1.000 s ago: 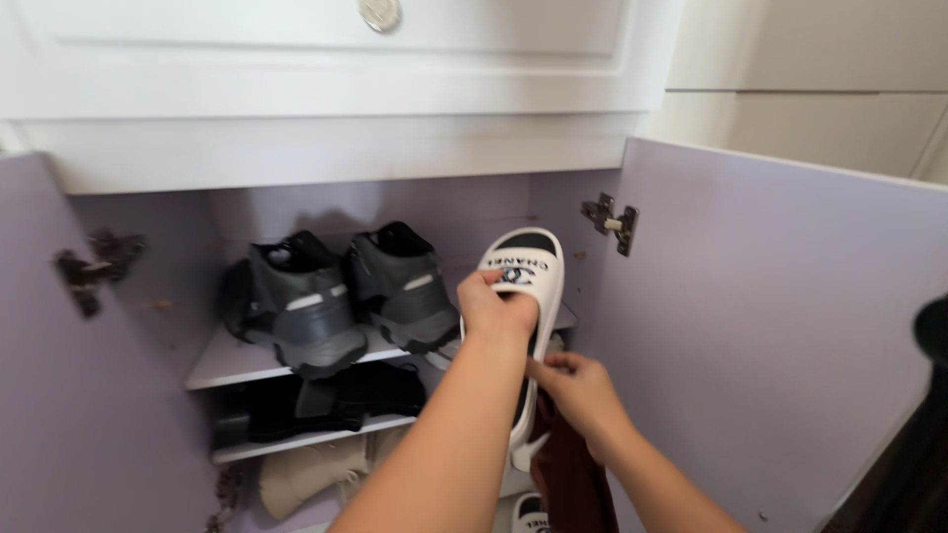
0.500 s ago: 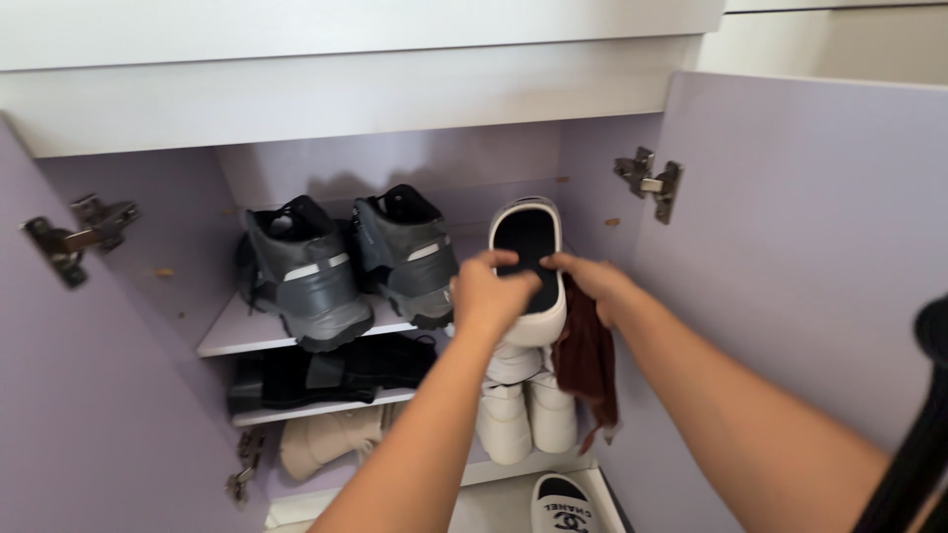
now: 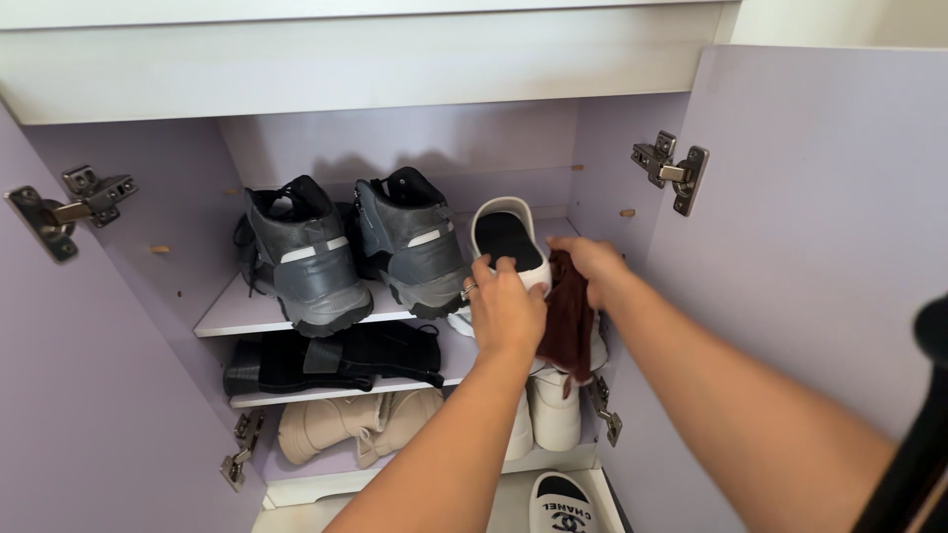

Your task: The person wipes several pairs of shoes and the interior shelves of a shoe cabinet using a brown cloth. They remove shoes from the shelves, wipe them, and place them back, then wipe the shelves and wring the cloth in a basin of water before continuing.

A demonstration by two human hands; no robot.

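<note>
Beside the pair of grey sneakers (image 3: 355,252) on the top shelf (image 3: 247,318) of the lilac shoe cabinet (image 3: 790,197), my left hand (image 3: 506,308) is curled over the near end of a white slide sandal (image 3: 507,237) with a black footbed, fingers wrapped tight around its edge. My right hand (image 3: 592,268) sits just right of the sandal, fingers pinched closed on a dark red cloth (image 3: 568,321) that hangs down past the shelf edge. The sandal points toward the back wall, to the right of the right-hand sneaker, its heel about at the shelf front. To do this well, I judge I should keep it flat and straight, clear of the sneaker's side, and keep the cloth from snagging under the sole. Below the sneakers lie black shoes (image 3: 336,357), then beige boots (image 3: 355,426); white shoes (image 3: 555,415) stand under my hands, and a matching slide (image 3: 563,503) lies lowest.
</note>
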